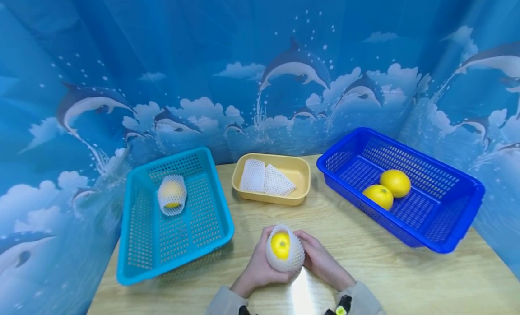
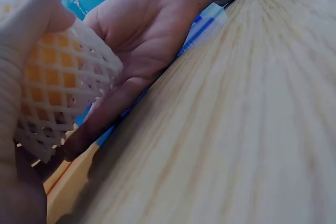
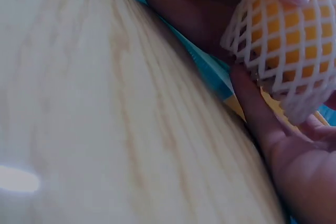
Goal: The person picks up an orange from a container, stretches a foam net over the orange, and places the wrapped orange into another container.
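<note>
Fruit (image 1: 280,245), yellow and smooth, sits in your hands at the lower centre of the head frame, wrapped in a white foam net (image 1: 295,257) of diamond mesh. Its bare end, with a small stem mark, faces up towards your head camera and slightly left; the long axis of the wrapped bundle slants back from there towards the lower right. Your left hand (image 1: 262,265) grips it, thumb curled round; your right hand (image 1: 321,262) lies with extended fingers against the net.

At left, your turquoise basket (image 1: 183,260) holds one netted fruit (image 1: 172,193); at upper centre, your tan tray (image 1: 268,197) holds two white sleeves (image 1: 253,176); at right, your blue basket (image 1: 440,245) holds two bare yellow fruits (image 1: 395,183).
</note>
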A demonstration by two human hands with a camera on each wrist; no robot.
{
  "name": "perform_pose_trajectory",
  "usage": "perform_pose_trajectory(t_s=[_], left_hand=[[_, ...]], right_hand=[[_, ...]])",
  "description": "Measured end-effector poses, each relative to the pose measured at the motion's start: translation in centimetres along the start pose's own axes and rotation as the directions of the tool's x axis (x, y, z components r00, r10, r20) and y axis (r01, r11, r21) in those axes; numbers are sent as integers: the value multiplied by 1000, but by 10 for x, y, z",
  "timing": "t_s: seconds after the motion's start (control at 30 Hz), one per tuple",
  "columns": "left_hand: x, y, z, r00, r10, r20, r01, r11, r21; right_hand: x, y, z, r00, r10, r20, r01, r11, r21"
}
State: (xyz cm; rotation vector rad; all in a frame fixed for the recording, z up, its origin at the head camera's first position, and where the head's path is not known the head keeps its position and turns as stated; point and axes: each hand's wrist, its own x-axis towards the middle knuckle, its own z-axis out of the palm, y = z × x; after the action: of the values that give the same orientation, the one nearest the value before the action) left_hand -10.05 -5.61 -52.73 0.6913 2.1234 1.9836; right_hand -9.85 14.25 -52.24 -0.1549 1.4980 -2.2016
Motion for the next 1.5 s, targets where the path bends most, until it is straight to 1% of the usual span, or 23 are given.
perform_pose_trajectory(t_s=[0.07, 0.13, 0.17, 0.23, 0.3, 0.33, 0.37, 0.43, 0.5, 0.53, 0.6, 0.73, 0.83, 0.9, 0.97, 1.03, 1.07, 1.17, 1.27, 1.4, 1.5], left_hand=[[0, 0, 0, 1000, 8, -9, -8, 1000, -9], [-1, 0, 1, 1000, 16, -15, -17, 1000, -13], [-1, 0, 1, 1000, 18, -17, -19, 1000, -18], [-1, 0, 1, 1000, 28, -15, -28, 999, -33], [-1, -1, 1, 999, 45, -7, -46, 998, -51], [-1, -1, 1, 999, 48, -6, -49, 997, -55], [-1, -1, 1, 999, 36, -5, -36, 997, -64], [-1, 0, 2, 999, 37, -7, -37, 997, -74], [-1, 1, 2, 1000, 15, -18, -17, 997, -80], [-1, 2, 2, 1000, 7, -22, -9, 996, -87], [0, 2, 2, 1000, 6, -23, -9, 995, -100], [0, 2, -1, 1000, -23, -18, 20, 991, -134], [0, 3, -3, 999, -50, -11, 47, 982, -184], [-1, 3, -5, 997, -83, -5, 80, 973, -216], [-2, 3, -5, 994, -109, 5, 106, 963, -247], [-2, 2, -5, 992, -122, 12, 121, 955, -272], [-2, 2, -5, 992, -127, 12, 125, 950, -287], [-2, 1, -5, 994, -113, 12, 111, 943, -315], [-1, 1, -4, 992, -127, 8, 123, 941, -316], [-1, 2, -4, 989, -148, 13, 145, 945, -292], [-1, 0, -4, 993, -120, 13, 119, 957, -266]], right_hand=[[1, 2, 0, 998, -55, -13, 54, 996, -77], [2, 3, 0, 992, -119, -39, 111, 980, -168], [2, 4, 0, 986, -159, -56, 144, 966, -216], [2, 5, 0, 965, -243, -94, 206, 932, -298], [2, 4, 0, 947, -302, -112, 250, 907, -339], [1, 3, 0, 940, -326, -105, 275, 900, -338], [0, 2, 0, 937, -338, -86, 298, 904, -305], [-1, 2, -1, 933, -360, -24, 343, 906, -248], [-2, 1, -2, 928, -369, 46, 371, 910, -183], [-2, 2, -3, 921, -381, 77, 389, 909, -153], [-2, 2, -4, 913, -396, 100, 407, 905, -127], [-2, 3, -4, 915, -393, 90, 399, 914, -66], [-2, 3, -3, 911, -400, 100, 404, 915, -23], [-2, 3, -3, 909, -403, 107, 406, 914, -8], [-2, 4, -3, 907, -406, 113, 409, 912, -7], [-2, 4, -4, 905, -408, 116, 413, 910, -21], [-2, 4, -4, 906, -406, 119, 412, 911, -26], [-2, 3, -4, 908, -401, 123, 409, 911, -47], [-2, 2, -4, 918, -376, 128, 384, 922, -48], [-2, 2, -4, 923, -353, 153, 364, 930, -51], [-1, 4, -4, 920, -353, 172, 365, 930, -45]])
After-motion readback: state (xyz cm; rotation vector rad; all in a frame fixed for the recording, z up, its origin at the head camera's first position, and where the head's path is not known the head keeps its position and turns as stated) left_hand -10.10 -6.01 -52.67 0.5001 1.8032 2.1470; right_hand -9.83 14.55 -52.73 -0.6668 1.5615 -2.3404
